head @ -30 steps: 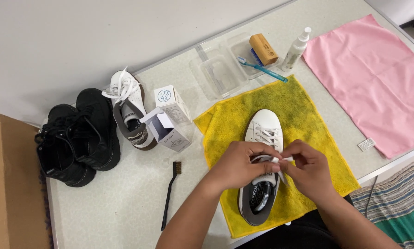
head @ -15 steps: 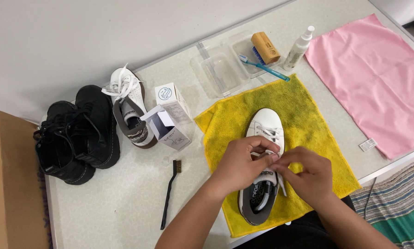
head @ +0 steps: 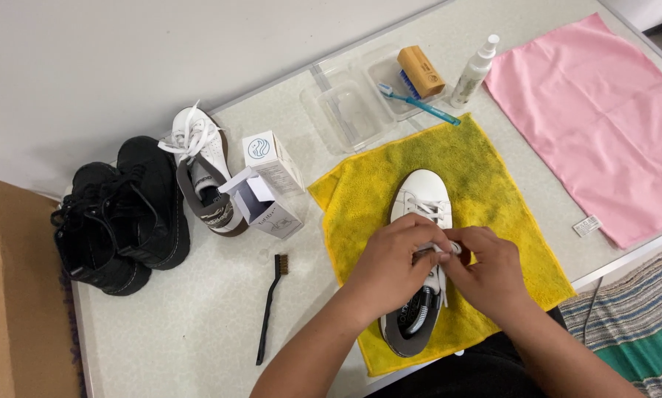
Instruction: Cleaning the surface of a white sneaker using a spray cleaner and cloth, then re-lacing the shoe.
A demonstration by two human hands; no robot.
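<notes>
2 small white cartons stood on the table beside a white sneaker, the nearer one lying with its flap open. A small white tag lay at the pink cloth's edge. A brown cardboard box sat far left.

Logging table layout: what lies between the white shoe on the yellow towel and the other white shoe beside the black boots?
In the head view, two small white boxes, one open, lie between them.

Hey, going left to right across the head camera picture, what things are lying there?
Cardboard box → black boots → second white sneaker → black wire brush → left hand → right hand, both on the laces of the white sneaker on the yellow towel → pink cloth.
</notes>
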